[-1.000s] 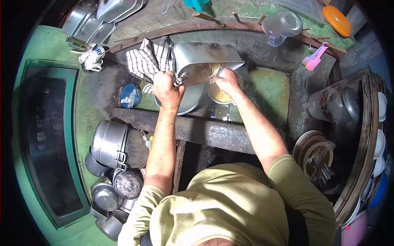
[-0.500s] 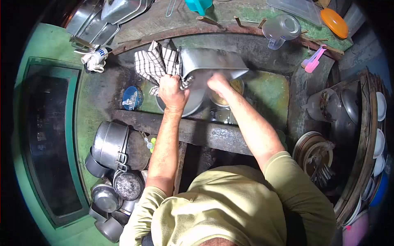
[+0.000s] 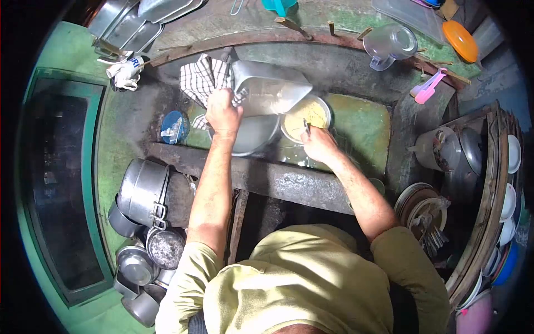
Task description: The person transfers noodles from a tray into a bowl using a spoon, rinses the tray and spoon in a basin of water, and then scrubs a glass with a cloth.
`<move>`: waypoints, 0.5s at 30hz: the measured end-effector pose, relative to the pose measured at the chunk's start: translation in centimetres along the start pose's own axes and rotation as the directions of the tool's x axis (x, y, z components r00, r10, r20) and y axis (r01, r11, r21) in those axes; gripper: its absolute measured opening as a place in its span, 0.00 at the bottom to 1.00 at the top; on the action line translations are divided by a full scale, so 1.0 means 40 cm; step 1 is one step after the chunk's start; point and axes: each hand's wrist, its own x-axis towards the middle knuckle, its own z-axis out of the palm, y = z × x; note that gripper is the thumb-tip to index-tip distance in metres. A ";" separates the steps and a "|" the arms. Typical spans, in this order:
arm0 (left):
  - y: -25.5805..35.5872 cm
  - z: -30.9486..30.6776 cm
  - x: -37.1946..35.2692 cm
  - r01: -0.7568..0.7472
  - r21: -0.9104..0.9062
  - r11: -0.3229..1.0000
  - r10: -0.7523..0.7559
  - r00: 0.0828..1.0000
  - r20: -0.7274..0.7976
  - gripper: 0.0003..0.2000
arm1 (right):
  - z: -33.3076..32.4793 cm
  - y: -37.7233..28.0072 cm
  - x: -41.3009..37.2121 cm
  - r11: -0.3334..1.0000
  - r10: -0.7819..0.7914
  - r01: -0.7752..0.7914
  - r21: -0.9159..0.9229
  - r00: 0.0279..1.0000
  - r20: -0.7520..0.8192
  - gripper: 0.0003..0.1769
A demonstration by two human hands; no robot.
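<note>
Currently your left hand [image 3: 223,113] grips the tilted metal tray [image 3: 272,89] through a checkered cloth [image 3: 199,80]; your right hand [image 3: 317,146] pinches a thin utensil [image 3: 306,127]. A cloth slip could drop the tray onto the steel bowl [image 3: 256,136].

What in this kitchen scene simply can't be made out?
Head view:
- The thin utensil in the right hand: too small to tell spoon from fork.
- The gripped edge of the metal pan: covered by the left hand and the checked cloth.
- The large bowl: partly hidden under the pan, contents unclear.
- The stacked trays: cut off by the top edge.
</note>
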 end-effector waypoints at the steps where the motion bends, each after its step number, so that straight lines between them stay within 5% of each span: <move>1: -0.015 0.004 -0.005 0.026 0.009 1.000 -0.026 1.000 0.008 0.20 | -0.007 0.013 -0.009 1.000 -0.020 0.021 -0.015 0.999 0.026 0.20; 4: -0.033 -0.005 -0.017 0.061 -0.023 0.998 -0.062 0.998 -0.015 0.19 | -0.026 0.036 0.020 0.991 0.134 -0.134 -0.016 0.967 0.215 0.20; 8: -0.042 -0.036 -0.055 0.122 -0.062 0.991 -0.130 0.983 -0.128 0.18 | 0.024 0.158 0.208 0.989 -0.086 0.099 -0.113 0.990 0.110 0.20; 10: -0.056 -0.064 -0.079 0.217 -0.067 0.974 -0.224 0.969 -0.109 0.19 | 0.001 0.148 0.260 0.992 -0.073 0.078 -0.098 0.996 0.050 0.20; 12: -0.063 -0.078 -0.091 0.280 -0.064 0.958 -0.288 0.935 -0.206 0.19 | 0.000 0.148 0.293 0.995 -0.024 0.017 0.102 0.998 0.063 0.18; 14: -0.066 -0.101 -0.106 0.284 -0.055 0.957 -0.289 0.932 -0.220 0.18 | 0.014 0.144 0.327 0.924 0.366 -0.285 -0.256 0.853 0.371 0.17; 15: -0.064 -0.108 -0.108 0.309 -0.083 0.947 -0.320 0.922 -0.219 0.18 | 0.043 0.178 0.346 0.892 0.259 -0.086 -0.445 0.902 0.345 0.18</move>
